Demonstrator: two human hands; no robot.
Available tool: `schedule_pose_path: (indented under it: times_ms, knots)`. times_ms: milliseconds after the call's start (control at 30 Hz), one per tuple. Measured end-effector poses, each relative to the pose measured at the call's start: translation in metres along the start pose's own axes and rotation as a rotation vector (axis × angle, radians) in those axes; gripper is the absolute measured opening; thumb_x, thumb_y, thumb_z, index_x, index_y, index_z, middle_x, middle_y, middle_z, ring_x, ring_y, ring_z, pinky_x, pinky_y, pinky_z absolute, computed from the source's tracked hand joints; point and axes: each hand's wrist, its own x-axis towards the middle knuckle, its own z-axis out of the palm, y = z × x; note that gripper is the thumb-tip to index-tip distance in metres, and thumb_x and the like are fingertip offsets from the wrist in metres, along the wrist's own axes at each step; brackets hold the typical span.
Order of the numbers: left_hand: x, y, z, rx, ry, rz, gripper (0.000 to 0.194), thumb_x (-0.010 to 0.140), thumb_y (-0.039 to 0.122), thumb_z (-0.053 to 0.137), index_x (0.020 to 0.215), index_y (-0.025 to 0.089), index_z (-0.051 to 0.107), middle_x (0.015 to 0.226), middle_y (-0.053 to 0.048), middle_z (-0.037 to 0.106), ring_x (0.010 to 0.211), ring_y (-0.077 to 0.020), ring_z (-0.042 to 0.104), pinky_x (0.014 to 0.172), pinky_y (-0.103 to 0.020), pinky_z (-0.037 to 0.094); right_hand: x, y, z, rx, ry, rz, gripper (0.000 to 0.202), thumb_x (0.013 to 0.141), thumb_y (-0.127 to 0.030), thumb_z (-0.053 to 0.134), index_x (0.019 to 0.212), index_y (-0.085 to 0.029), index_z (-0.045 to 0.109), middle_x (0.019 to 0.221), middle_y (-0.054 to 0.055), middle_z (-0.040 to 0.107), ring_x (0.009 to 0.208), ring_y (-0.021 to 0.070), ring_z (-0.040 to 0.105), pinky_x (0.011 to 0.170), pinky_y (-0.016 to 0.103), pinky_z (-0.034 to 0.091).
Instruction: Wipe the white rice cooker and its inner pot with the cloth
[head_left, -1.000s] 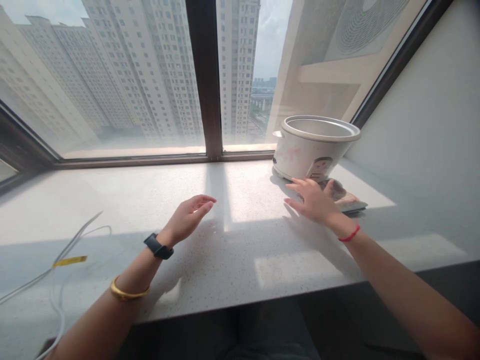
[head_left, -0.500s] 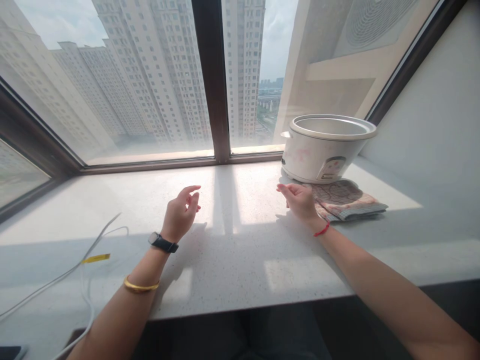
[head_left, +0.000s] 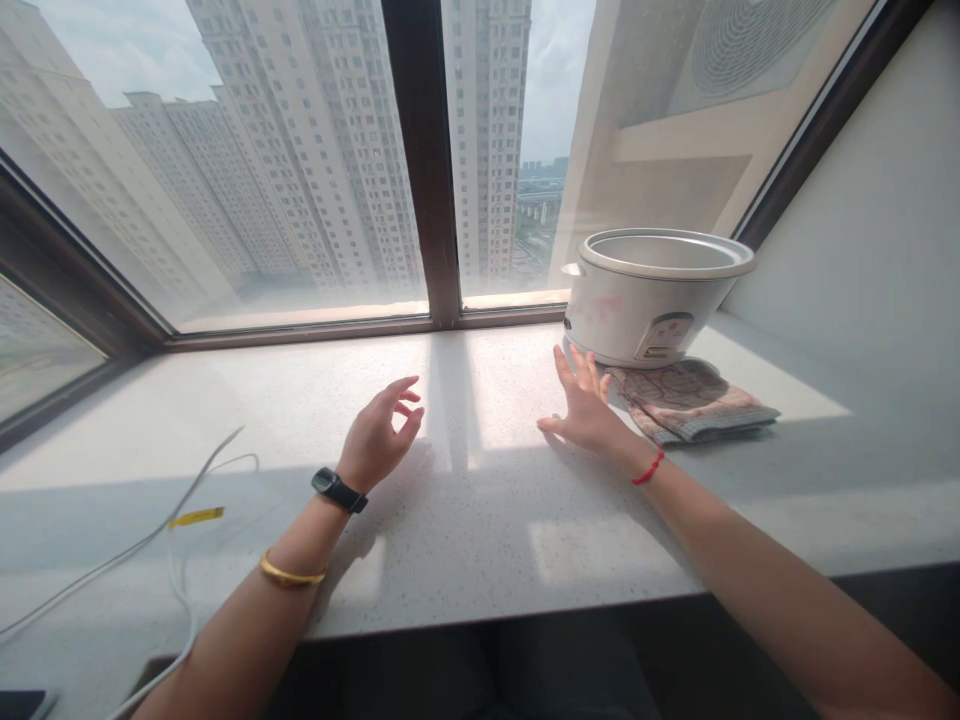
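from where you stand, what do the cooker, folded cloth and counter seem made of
Cooker: painted metal or plastic, unclear which; smooth white sides, slight sheen. Folded cloth: likely textile, matte, with soft stacked layers. Counter: perhaps engineered stone, lightly polished, given its fine speckles and soft sheen.

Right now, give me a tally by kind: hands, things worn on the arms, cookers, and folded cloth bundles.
Hands: 2 (left hand, right hand)
Worn items: 3 (black watch, gold bangle, red bracelet)
Cookers: 1 (white cooker)
Cloth bundles: 1 (folded cloth)
Total: 7
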Motion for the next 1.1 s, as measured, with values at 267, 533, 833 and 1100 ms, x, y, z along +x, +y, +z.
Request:
schedule_pose_path:
  times_ms: [267,533,833,1100]
  knots:
    - [-0.003,-0.003,0.000,0.018,0.102,-0.149,0.054,0.098,0.030,0.049,0.148,0.015,0.034,0.075,-0.003,0.070,0.067,-0.0187,0.070,0.060,-0.030,0.055,0.003,0.011,0.013,0.040,0.149,0.085,0.083,0.080,-0.045,0.062,0.154,-0.026,0.030,0.158,0.016,0.031,0.145,0.0402,0.026,0.114,0.065,0.020]
    - [-0.001,-0.007,0.004,-0.015,0.088,-0.092,0.061,0.092,0.034,0.060,0.145,0.016,0.037,0.117,-0.014,0.069,0.094,-0.0231,0.071,0.079,-0.039,0.059,0.006,0.012,0.012,0.203,0.301,0.097,0.065,0.078,-0.045,0.061,0.137,-0.019,0.050,0.136,0.015,0.058,0.128,0.0329,0.050,0.112,0.054,0.033]
    - [-0.002,-0.002,0.000,0.025,0.009,-0.074,0.029,0.095,0.036,0.055,0.114,0.016,0.062,0.071,-0.003,0.070,0.065,-0.0167,0.067,0.057,-0.028,0.053,0.005,0.004,0.011,0.477,0.300,0.119,0.053,0.078,-0.042,0.066,0.126,-0.019,0.057,0.124,0.015,0.066,0.112,0.0294,0.063,0.101,0.054,0.046]
    - [-0.002,-0.004,0.001,0.017,-0.065,-0.062,0.035,0.096,0.039,0.052,0.119,0.014,0.061,0.073,-0.004,0.071,0.066,-0.0177,0.068,0.058,-0.028,0.053,0.003,-0.006,0.009,0.628,0.209,0.163,0.044,0.081,-0.039,0.064,0.119,-0.017,0.061,0.100,0.009,0.072,0.089,0.0236,0.068,0.088,0.047,0.054]
